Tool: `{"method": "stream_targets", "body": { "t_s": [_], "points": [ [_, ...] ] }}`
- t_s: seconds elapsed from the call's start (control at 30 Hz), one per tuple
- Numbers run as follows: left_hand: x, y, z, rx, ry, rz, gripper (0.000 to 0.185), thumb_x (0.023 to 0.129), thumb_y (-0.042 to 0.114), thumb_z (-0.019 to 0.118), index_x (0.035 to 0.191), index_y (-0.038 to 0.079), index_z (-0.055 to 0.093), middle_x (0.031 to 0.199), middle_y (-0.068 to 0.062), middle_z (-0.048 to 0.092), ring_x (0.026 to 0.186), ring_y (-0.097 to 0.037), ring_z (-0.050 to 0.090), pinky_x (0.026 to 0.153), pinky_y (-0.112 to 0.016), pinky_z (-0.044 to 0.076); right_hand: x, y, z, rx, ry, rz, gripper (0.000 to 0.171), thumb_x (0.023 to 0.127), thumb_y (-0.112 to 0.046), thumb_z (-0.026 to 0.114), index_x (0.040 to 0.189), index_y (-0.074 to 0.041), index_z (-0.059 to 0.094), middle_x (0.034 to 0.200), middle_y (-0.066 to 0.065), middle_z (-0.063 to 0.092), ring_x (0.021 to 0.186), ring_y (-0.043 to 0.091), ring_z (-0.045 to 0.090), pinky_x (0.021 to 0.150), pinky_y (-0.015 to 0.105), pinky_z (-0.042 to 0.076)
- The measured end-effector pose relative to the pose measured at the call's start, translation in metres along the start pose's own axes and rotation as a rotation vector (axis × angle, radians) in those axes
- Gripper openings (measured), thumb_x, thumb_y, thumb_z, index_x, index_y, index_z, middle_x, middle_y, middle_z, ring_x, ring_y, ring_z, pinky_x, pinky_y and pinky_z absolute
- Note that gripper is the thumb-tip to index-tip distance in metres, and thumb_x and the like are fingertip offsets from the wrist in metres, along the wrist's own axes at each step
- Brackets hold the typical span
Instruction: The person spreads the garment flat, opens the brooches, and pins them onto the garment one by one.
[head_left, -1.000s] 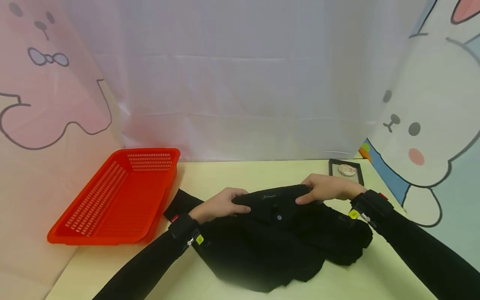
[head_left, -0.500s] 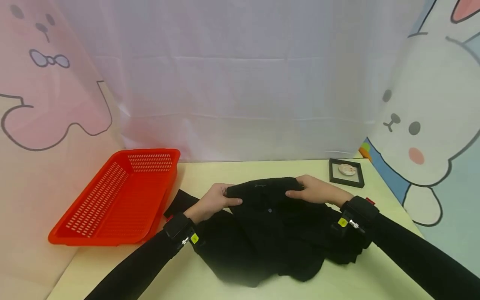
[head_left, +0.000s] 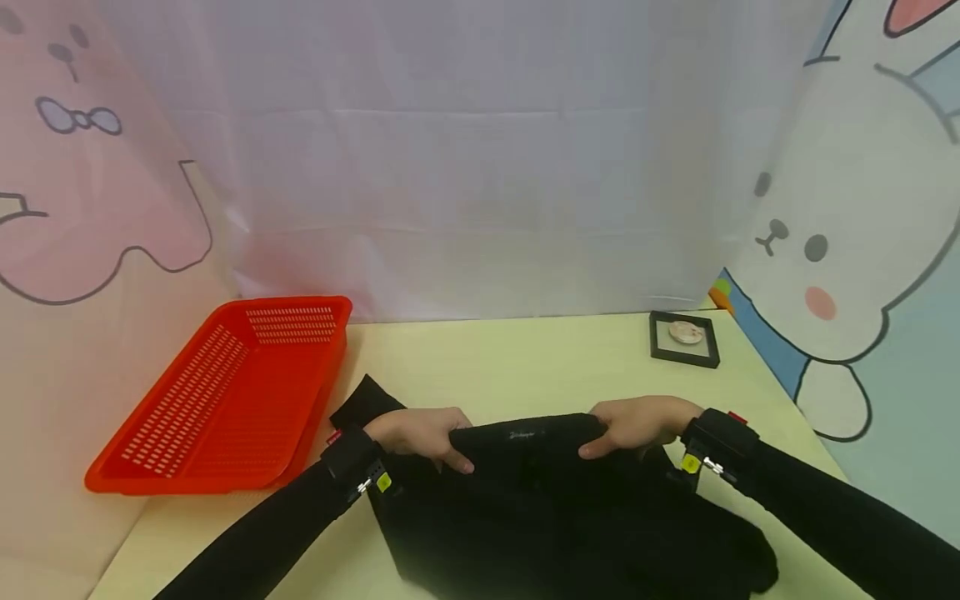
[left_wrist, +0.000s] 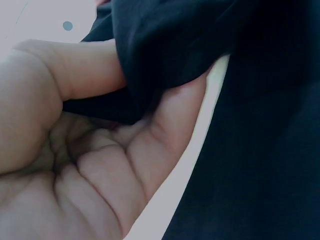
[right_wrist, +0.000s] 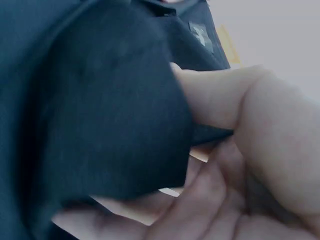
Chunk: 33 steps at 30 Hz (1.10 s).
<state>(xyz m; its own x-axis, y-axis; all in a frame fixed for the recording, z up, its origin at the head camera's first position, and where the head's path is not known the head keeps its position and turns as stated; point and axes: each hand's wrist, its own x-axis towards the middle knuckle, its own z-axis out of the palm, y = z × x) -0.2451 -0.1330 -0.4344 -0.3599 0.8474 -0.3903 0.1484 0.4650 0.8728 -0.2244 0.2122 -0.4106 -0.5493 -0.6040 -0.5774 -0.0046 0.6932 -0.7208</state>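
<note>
A black shirt [head_left: 540,508] is held by its collar, which carries a small light script label [head_left: 522,434]. My left hand [head_left: 427,435] pinches the collar's left end between thumb and fingers; in the left wrist view the cloth folds [left_wrist: 160,45] down between them. The collar's right end is in my right hand [head_left: 637,422], thumb on the near side. The right wrist view shows dark fabric [right_wrist: 115,115] filling the grip. Below the collar the shirt hangs toward the near edge of the view, and one dark end of it [head_left: 365,402] lies on the table beyond my left wrist.
A red perforated plastic basket [head_left: 315,400] stands on the pale table [head_left: 480,358] at left. Far right lies a black-framed square [head_left: 684,357] with a round pale object [head_left: 686,332] on it. White sheeting [head_left: 480,167] and cartoon-printed cloth [head_left: 847,250] enclose the table.
Both hands first lift the collar slightly and shift left, then bring it down toward the near side. The shirt's body now spreads lower, past the bottom of the view. The basket has stayed put.
</note>
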Motion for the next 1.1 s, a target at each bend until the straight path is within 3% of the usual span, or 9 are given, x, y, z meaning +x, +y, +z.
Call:
{"method": "stream_targets", "body": {
  "t_s": [0.1,0.33,0.43,0.53,0.77,0.83,0.93,1.03,1.1],
  "points": [
    [-0.005,0.001,-0.007,-0.016,-0.013,-0.021,0.018,0.088,0.018,0.071,0.105,0.013,0.072,0.092,-0.004,0.073,0.076,-0.015,0.065,0.071,-0.036,0.058,-0.001,-0.004,0.004,-0.031,-0.017,-0.027,0.025,0.093,-0.034,0.063,0.111,-0.016,0.062,0.099,0.003,0.055,0.088,0.018,0.057,0.071,0.038,0.054],
    [-0.018,0.02,-0.036,0.034,0.135,0.024,0.029,0.085,0.018,0.074,0.114,0.018,0.068,0.102,-0.004,0.071,0.087,-0.023,0.065,0.082,-0.039,0.056,-0.006,-0.022,-0.021,-0.045,0.162,-0.2,0.022,0.096,-0.03,0.059,0.094,-0.009,0.066,0.07,-0.003,0.049,0.06,0.011,0.047,0.059,0.026,0.043],
    [-0.022,0.037,-0.053,0.071,0.247,0.028,0.026,0.085,0.02,0.074,0.11,0.017,0.069,0.09,-0.001,0.069,0.081,-0.02,0.062,0.085,-0.039,0.055,-0.013,-0.03,-0.04,-0.001,0.276,-0.214,0.028,0.096,-0.034,0.059,0.102,-0.007,0.066,0.084,0.001,0.063,0.077,0.013,0.063,0.074,0.031,0.054],
    [-0.024,0.052,-0.068,0.036,0.392,0.047,0.029,0.088,0.022,0.071,0.116,0.015,0.065,0.091,0.002,0.067,0.084,-0.017,0.062,0.089,-0.041,0.053,-0.022,-0.038,-0.056,0.026,0.389,-0.216,0.037,0.096,-0.04,0.057,0.115,-0.009,0.062,0.11,0.008,0.067,0.107,0.024,0.065,0.094,0.043,0.052],
    [-0.015,0.069,-0.083,-0.195,0.649,0.201,0.037,0.098,0.027,0.057,0.13,0.009,0.056,0.121,-0.012,0.064,0.11,-0.026,0.062,0.096,-0.051,0.049,-0.026,-0.049,-0.079,0.067,0.645,-0.318,0.042,0.099,-0.044,0.049,0.11,-0.004,0.058,0.1,0.012,0.063,0.093,0.023,0.06,0.082,0.035,0.05],
    [-0.012,0.069,-0.082,-0.217,0.664,0.19,0.037,0.098,0.029,0.056,0.13,0.009,0.056,0.122,-0.013,0.064,0.11,-0.027,0.063,0.096,-0.051,0.049,-0.024,-0.048,-0.08,0.045,0.687,-0.319,0.042,0.099,-0.045,0.049,0.106,-0.004,0.058,0.091,0.012,0.059,0.083,0.023,0.055,0.073,0.034,0.047],
    [-0.009,0.062,-0.078,-0.186,0.633,0.1,0.034,0.097,0.03,0.059,0.123,0.009,0.059,0.115,-0.012,0.066,0.105,-0.026,0.063,0.097,-0.049,0.049,-0.02,-0.041,-0.08,0.004,0.66,-0.279,0.037,0.097,-0.043,0.054,0.11,-0.008,0.059,0.097,0.008,0.062,0.092,0.022,0.058,0.081,0.037,0.05],
    [-0.008,0.052,-0.071,-0.105,0.542,-0.008,0.028,0.094,0.031,0.064,0.112,0.01,0.064,0.103,-0.005,0.068,0.099,-0.02,0.061,0.099,-0.043,0.047,-0.018,-0.029,-0.076,-0.019,0.513,-0.215,0.032,0.094,-0.037,0.062,0.105,-0.007,0.058,0.094,0.006,0.059,0.091,0.021,0.057,0.084,0.039,0.049],
    [-0.01,0.045,-0.065,-0.041,0.453,-0.07,0.021,0.091,0.031,0.067,0.094,0.01,0.064,0.084,0.002,0.06,0.083,-0.015,0.055,0.088,-0.034,0.047,-0.017,-0.022,-0.072,-0.013,0.369,-0.175,0.027,0.091,-0.031,0.067,0.104,-0.007,0.062,0.092,0.004,0.061,0.091,0.018,0.059,0.085,0.037,0.051]
  ]
}}
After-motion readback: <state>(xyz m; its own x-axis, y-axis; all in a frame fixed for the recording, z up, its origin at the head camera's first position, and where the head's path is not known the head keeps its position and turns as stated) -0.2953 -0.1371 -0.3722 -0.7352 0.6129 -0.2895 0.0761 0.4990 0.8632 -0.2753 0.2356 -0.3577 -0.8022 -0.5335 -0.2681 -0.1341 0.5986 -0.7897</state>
